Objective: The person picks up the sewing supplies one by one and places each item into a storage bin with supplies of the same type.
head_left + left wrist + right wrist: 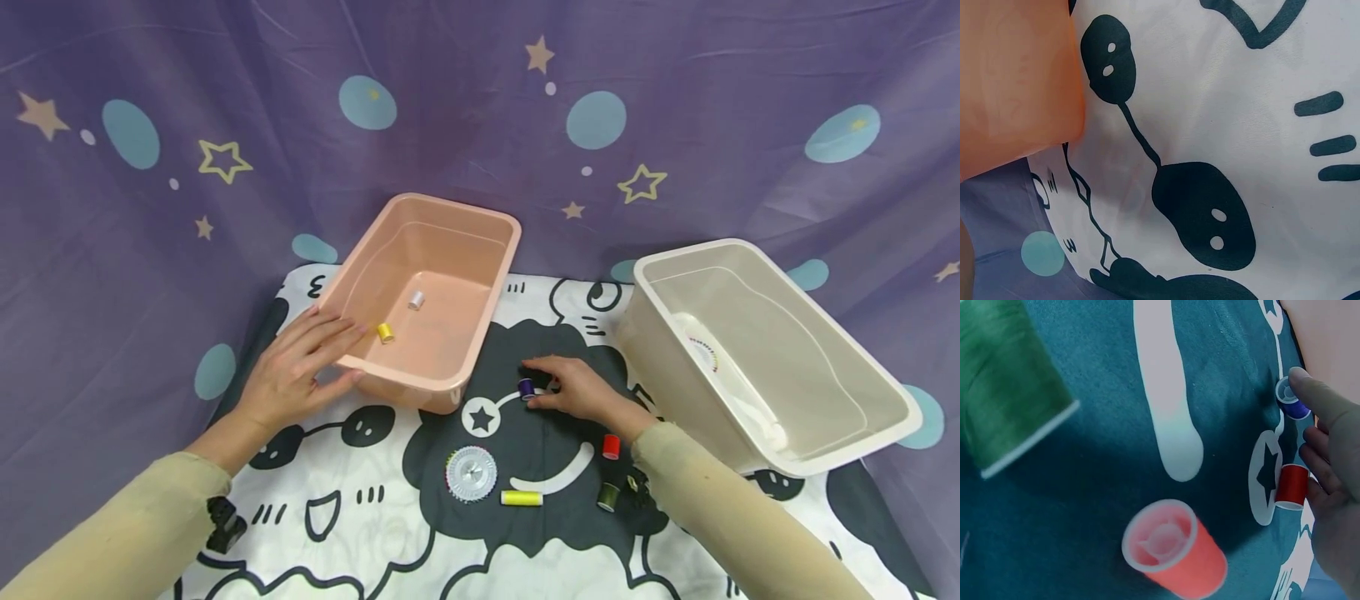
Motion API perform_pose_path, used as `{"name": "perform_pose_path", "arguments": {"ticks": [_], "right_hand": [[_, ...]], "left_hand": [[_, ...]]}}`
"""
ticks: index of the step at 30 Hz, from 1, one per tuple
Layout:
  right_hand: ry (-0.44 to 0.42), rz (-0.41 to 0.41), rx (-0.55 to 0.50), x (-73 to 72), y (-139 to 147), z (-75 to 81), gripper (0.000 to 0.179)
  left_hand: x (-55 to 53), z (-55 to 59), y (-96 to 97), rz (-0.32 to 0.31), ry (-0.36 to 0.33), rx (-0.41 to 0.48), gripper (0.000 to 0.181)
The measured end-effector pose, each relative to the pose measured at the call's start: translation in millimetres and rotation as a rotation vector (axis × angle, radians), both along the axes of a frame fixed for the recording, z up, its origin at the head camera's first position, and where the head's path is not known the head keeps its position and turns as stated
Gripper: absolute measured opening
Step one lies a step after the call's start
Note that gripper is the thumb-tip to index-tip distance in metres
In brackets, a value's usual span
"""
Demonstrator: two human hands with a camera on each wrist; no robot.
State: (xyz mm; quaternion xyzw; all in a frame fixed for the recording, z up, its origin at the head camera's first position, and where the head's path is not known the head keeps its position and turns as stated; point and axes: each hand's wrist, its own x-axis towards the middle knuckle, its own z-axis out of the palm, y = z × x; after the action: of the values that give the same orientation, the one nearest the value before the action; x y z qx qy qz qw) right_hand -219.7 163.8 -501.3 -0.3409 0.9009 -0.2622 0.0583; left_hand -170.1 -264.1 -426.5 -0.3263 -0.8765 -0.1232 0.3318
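My left hand (303, 358) lies with outstretched fingers over the near left corner of a pink bin (480, 333); the thumb is at its near rim. Inside that bin are a yellow thread spool (386, 332) and a white one. My right hand (573, 387) is spread around a purple thread spool (527, 388) on the printed cloth. In the right wrist view the thumb is right at the top rim of the purple spool (1294, 406). A red spool (1292, 487) lies beside the other fingers, hidden under the hand in the head view.
Nearer on the cloth lie a wheel of pins (471, 473), a yellow spool (521, 498), a green spool (608, 497) and another red spool (611, 447). A white bin (840, 367) at the right holds another pin wheel (703, 354). Purple curtain (465, 108) stands behind.
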Motion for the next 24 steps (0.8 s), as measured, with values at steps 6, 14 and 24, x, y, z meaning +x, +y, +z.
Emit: {"name": "perform_pose_path", "arguments": {"ticks": [6, 14, 24], "right_hand": [[-0.015, -0.023, -0.031, -1.0, -0.6, -4.0, 0.060], [0.021, -0.028, -0.055, -3.2, -2.9, -8.6, 0.047], [0.017, -0.047, -0.080, -2.3, -5.8, -9.0, 0.034]], "left_hand": [[0.1, 1.1, 0.2, -0.005, -0.003, 0.002, 0.059], [0.0, 2.2, 0.0, -0.009, 0.002, 0.004, 0.059], [0.7, 0.9, 1.0, -0.003, 0.010, -0.005, 0.060]]}}
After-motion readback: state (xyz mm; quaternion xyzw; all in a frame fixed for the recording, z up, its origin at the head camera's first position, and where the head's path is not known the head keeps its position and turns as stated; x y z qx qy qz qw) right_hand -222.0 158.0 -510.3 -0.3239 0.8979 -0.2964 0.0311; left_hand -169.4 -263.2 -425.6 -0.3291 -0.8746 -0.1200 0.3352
